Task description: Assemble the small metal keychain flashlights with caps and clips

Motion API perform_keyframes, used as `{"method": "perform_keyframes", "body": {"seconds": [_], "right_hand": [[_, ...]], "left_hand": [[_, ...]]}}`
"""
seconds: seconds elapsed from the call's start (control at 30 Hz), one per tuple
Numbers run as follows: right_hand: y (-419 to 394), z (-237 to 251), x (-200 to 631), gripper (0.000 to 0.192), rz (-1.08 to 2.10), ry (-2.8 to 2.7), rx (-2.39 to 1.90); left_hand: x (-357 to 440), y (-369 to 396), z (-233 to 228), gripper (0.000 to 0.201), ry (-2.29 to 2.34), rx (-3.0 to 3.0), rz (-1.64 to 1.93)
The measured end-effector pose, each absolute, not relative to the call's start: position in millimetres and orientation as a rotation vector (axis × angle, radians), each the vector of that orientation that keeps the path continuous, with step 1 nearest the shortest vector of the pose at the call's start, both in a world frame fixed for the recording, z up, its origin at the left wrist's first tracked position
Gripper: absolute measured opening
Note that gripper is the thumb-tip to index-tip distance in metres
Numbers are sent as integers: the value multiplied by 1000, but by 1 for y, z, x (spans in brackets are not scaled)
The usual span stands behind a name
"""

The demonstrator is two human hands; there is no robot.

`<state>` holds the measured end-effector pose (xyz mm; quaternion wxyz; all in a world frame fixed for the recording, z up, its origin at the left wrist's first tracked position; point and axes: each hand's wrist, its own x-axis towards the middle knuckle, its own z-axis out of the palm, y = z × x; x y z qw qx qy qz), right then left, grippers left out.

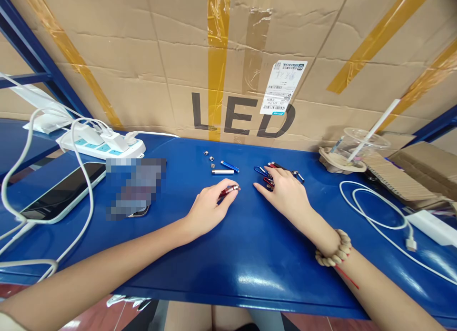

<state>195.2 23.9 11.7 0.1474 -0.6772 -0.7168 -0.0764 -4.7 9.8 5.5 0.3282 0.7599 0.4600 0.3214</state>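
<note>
A big brown cardboard box (321,60) with the letters LED fills the top of the frame. Under it lies the blue surface (243,255). At the left sit a white power strip (103,145) and a phone (60,190). At the far right lies a white cable (378,217), with a clear plastic cup (352,148) above it. In the middle, the left hand (209,209) grips a small red pen light (229,190) in its fingers. Just to the right, the right hand (287,193) lies flat and loose on a pile of little key-ring lights (266,175), touching them. A blue tube (230,166) and a silver tube (222,171) lie just above the left hand
</note>
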Motion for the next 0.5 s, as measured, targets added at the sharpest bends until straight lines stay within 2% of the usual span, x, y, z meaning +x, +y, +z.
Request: {"method": "perform_keyframes", "body": {"seconds": [0.3, 0.5], "right_hand": [[23, 11, 194, 50, -182, -2102, -2031], [24, 14, 194, 35, -154, -2137, -1944]], "left_hand": [[-5, 8, 8, 20, 1201, 1970, 846], [-4, 8, 9, 20, 1196, 1917, 853]]}}
